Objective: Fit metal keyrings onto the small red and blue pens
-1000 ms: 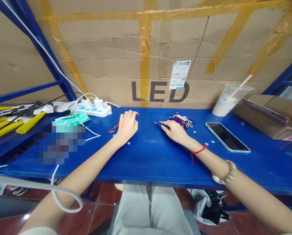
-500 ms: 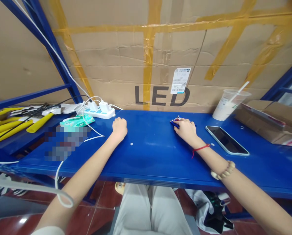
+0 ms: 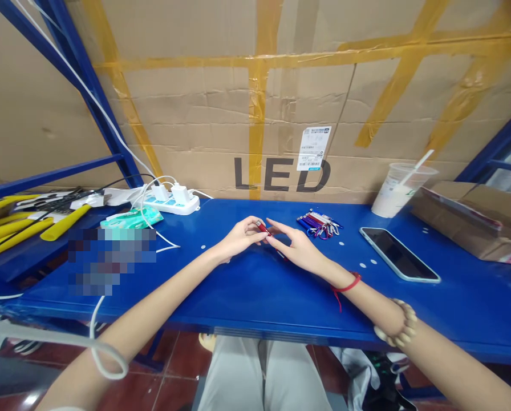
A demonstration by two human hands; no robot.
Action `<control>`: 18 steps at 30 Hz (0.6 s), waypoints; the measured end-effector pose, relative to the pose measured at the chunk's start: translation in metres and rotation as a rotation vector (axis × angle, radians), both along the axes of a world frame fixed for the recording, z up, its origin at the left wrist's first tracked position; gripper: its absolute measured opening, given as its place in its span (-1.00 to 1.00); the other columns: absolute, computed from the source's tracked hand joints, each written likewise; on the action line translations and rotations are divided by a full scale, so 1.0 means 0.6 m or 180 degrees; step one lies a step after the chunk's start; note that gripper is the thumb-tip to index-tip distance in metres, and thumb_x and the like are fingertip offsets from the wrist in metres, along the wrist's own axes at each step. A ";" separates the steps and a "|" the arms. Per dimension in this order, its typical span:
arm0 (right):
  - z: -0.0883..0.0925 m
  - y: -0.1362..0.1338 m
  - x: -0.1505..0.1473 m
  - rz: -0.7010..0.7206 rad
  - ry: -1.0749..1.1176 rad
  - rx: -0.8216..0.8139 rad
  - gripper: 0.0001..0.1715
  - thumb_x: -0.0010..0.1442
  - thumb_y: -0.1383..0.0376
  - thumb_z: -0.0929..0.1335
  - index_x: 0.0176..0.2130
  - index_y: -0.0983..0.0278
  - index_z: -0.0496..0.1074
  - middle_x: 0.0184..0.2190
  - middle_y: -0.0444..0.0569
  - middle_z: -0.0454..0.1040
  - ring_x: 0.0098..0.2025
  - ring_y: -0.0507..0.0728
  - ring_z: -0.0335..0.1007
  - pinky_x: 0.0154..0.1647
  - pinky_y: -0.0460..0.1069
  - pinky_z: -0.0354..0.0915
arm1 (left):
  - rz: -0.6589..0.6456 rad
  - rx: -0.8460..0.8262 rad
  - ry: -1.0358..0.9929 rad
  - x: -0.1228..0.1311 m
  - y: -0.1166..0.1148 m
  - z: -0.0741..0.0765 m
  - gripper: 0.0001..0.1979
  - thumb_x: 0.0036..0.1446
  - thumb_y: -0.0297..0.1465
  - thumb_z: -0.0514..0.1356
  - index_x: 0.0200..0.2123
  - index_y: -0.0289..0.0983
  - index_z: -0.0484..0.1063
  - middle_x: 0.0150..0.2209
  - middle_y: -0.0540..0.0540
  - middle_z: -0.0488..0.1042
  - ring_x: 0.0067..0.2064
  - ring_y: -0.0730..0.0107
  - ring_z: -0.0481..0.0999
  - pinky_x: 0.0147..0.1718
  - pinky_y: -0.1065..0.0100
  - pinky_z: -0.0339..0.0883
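Both hands meet above the middle of the blue table (image 3: pixel 255 291). My left hand (image 3: pixel 240 237) and my right hand (image 3: pixel 293 246) pinch a small red keychain piece (image 3: pixel 262 227) between their fingertips. To the right of my right hand lies a pile of small coloured keychain pieces with metal clips (image 3: pixel 319 224), blue, purple and red. Red string and a bead bracelet are on my right wrist.
A phone (image 3: pixel 398 254) lies face up at the right, beside a plastic cup with a straw (image 3: pixel 398 184) and a cardboard box (image 3: pixel 473 220). A white power strip with chargers (image 3: pixel 172 200), a teal packet (image 3: pixel 131 218) and yellow-handled tools (image 3: pixel 20 225) sit at the left. Taped cardboard stands behind.
Both hands left their spots on the table and came together at the middle. The left hand carried the red piece from the left; the right hand left the pile.
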State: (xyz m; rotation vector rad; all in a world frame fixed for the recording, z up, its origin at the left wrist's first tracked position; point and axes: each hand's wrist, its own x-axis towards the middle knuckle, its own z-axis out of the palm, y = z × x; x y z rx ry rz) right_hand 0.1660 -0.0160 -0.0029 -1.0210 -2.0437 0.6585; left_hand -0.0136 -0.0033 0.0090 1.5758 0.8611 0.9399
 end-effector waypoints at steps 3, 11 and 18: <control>0.000 -0.001 0.001 0.0313 0.0079 -0.0182 -0.48 0.23 0.20 0.23 0.15 0.28 0.27 -0.18 0.01 0.53 -0.25 0.12 0.47 -0.15 0.04 0.37 | 0.0036 -0.0176 -0.0123 0.004 -0.005 -0.001 -0.73 -0.03 -0.39 0.27 -0.27 -0.30 0.27 -0.34 -0.05 0.47 -0.32 0.44 0.48 -0.27 0.33 0.33; -0.002 0.006 0.009 0.0219 -0.0254 0.0036 -0.55 0.27 0.25 0.17 0.10 0.31 0.33 -0.23 0.03 0.53 -0.27 0.11 0.44 -0.19 0.02 0.34 | 0.0275 0.0079 0.0223 0.009 -0.002 -0.004 -0.76 -0.05 -0.34 0.28 -0.30 -0.32 0.39 -0.29 -0.09 0.47 -0.29 0.39 0.47 -0.27 0.33 0.32; 0.010 0.000 0.009 -0.0117 -0.0123 0.0132 -0.66 0.25 0.21 0.23 -0.12 0.26 0.50 -0.12 0.00 0.52 -0.09 0.15 0.41 -0.04 0.02 0.28 | 0.0668 -0.0255 -0.0225 0.004 0.008 -0.004 -0.72 0.08 -0.22 0.08 -0.23 -0.29 0.38 -0.29 -0.08 0.44 -0.28 0.39 0.45 -0.30 0.38 0.26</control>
